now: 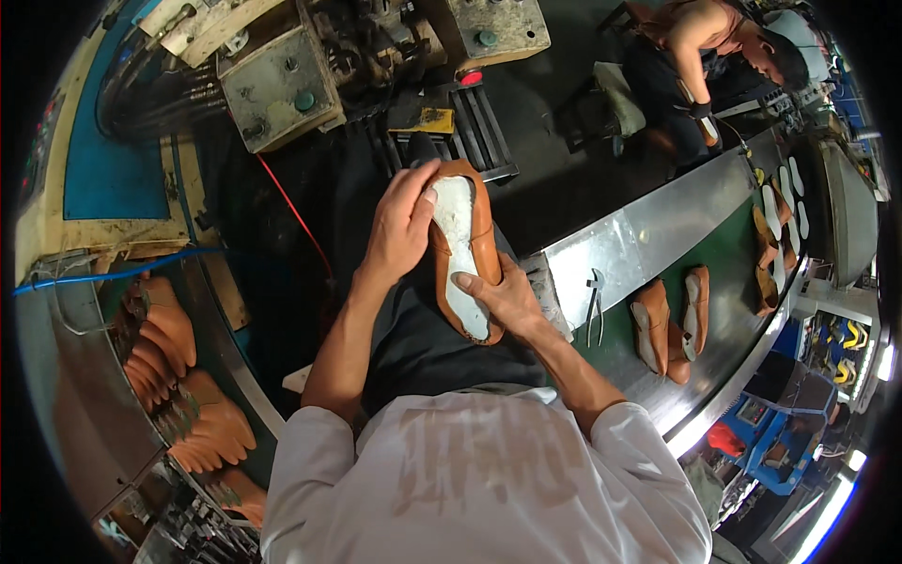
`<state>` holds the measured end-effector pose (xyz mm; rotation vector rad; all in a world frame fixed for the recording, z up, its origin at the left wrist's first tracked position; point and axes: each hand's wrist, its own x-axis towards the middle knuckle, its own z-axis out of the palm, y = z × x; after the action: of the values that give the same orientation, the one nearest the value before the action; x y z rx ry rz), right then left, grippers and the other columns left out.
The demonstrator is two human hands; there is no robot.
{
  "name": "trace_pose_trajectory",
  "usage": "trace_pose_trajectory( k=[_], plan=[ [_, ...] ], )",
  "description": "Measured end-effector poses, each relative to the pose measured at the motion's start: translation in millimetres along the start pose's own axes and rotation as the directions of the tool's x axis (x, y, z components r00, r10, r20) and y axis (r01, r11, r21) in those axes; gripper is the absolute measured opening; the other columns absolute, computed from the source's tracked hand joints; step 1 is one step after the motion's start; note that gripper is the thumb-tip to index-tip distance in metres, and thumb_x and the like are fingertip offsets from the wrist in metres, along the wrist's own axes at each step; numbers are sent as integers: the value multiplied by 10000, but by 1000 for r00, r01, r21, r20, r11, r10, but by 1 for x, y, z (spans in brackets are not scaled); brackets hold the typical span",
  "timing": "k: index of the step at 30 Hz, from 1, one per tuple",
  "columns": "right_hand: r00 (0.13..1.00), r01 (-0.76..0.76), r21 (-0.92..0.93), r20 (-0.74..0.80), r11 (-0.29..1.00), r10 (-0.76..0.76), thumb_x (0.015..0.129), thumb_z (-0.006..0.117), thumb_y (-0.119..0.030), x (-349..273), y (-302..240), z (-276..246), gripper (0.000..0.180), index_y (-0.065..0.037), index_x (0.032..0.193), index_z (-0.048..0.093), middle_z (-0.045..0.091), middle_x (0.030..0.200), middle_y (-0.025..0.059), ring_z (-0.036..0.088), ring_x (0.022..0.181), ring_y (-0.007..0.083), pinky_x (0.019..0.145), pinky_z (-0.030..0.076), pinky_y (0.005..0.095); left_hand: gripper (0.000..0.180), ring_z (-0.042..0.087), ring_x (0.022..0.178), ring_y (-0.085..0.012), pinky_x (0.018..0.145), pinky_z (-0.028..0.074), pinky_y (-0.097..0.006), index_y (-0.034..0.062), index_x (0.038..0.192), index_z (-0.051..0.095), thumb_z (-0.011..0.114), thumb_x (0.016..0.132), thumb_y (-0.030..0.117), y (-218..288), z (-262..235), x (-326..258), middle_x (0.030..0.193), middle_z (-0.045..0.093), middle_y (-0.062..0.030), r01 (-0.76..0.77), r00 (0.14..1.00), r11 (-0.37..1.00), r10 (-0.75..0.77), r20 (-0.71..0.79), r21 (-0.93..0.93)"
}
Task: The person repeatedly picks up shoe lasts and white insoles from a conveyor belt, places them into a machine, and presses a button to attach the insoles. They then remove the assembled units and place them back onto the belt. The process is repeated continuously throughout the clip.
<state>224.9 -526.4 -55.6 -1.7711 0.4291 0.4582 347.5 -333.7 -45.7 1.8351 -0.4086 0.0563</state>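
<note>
Over my lap I hold a brown leather shoe upper (482,235), with a white insole (458,218) facing up inside its edges. My left hand (398,224) is closed round the far left side, thumb pressed on the rim near the far end. Gripping the near right side is my right hand (511,299), its thumb lying on the white insole. The fingers underneath are hidden. To the right, pincers (594,303) with open handles lie on the metal bench edge. Beyond them, brown shoes (650,329) rest on a green belt.
A grimy machine (282,99) stands ahead, with a red button (471,78) and slotted metal base. Stacked brown leather pieces (211,423) lie at left, near a blue hose (122,273). White insoles (798,176) lie along the belt's far end. A co-worker (700,47) sits far right, holding a shoe.
</note>
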Motion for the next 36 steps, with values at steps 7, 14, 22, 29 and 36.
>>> trace_pose_trajectory(
  k=[7, 14, 22, 29, 36],
  plan=[
    [886, 361, -445, -111, 820, -450, 945, 784, -542, 32, -29, -27, 907, 155, 1467, 529, 679, 1301, 376, 687, 1242, 477, 1051, 551, 499, 351, 710, 1084, -386, 959, 556, -444, -55, 1351, 680, 573, 1068, 121, -12, 20, 3, 1190, 713, -226, -11, 999, 993, 14, -29, 115],
    [924, 382, -249, 89, 890, -372, 967, 637, -296, 71, -64, -60, 630, 181, 1374, 586, 759, 887, 289, 797, 893, 373, 821, 605, 442, 335, 713, 1076, -419, 941, 567, -462, -85, 1333, 679, 564, 1070, 88, -7, 35, 12, 1195, 718, -241, -26, 1000, 993, 24, 15, 116],
    [924, 378, -391, 212, 839, -318, 918, 562, -95, 65, -84, -66, 460, 177, 1289, 566, 715, 772, 288, 793, 836, 388, 823, 606, 466, 374, 679, 1231, -376, 1046, 531, -418, -66, 1424, 643, 539, 1110, 108, -3, 35, 10, 1353, 681, -229, -4, 995, 993, -8, 104, 114],
    [965, 238, -216, 164, 947, -205, 978, 610, -156, 58, -83, -61, 604, 142, 1487, 477, 763, 1037, 300, 783, 1030, 387, 961, 582, 443, 406, 624, 1353, -389, 1152, 477, -445, -46, 1431, 645, 576, 1094, 168, -9, 38, 17, 1443, 658, -237, 15, 995, 997, -22, 102, 70],
    [954, 299, -13, -5, 954, -299, 1069, 655, -340, 63, -44, -26, 725, 28, 1632, 385, 586, 1510, 297, 574, 1433, 390, 1198, 435, 440, 384, 641, 1267, -387, 1110, 496, -471, -28, 1364, 693, 640, 1046, 179, -16, 50, 9, 1333, 704, -225, 41, 999, 999, -41, 6, 25]
  ],
)
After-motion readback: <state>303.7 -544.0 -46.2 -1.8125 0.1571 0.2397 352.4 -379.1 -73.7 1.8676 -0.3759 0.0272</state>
